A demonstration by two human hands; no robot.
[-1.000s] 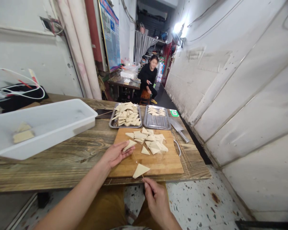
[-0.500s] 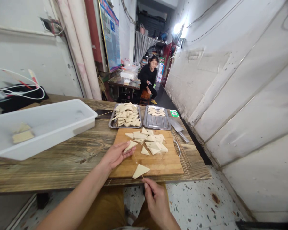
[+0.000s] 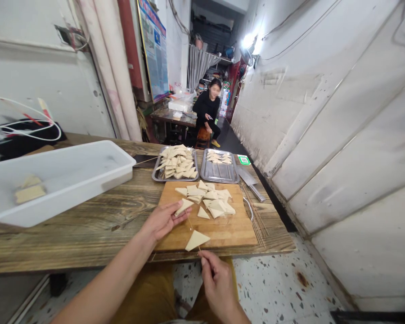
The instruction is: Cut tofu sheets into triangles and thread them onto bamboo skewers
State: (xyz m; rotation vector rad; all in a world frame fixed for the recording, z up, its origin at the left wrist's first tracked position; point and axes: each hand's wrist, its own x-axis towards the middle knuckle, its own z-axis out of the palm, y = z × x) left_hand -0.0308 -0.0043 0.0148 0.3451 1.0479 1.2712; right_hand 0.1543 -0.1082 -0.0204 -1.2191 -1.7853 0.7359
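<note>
While on bamboo skewer [image 3: 190, 226], tofu triangle [image 3: 196, 240] just above R fingers [image 3: 202, 260]

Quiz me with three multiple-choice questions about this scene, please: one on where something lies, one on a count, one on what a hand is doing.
1. Where does the cleaver lie?
A. On the cutting board
B. On the table, right of the steel trays
C. In the plastic tub

2. How many steel trays stand on the table?
A. One
B. Two
C. Four

3. What is the left hand doing?
A. Lying flat and empty on the table
B. Holding the cleaver
C. Gripping a pale triangular piece

Answers:
1. B: it lies just beyond the right-hand tray.
2. B: they stand side by side.
3. C: the piece sits between fingers and thumb.
</note>
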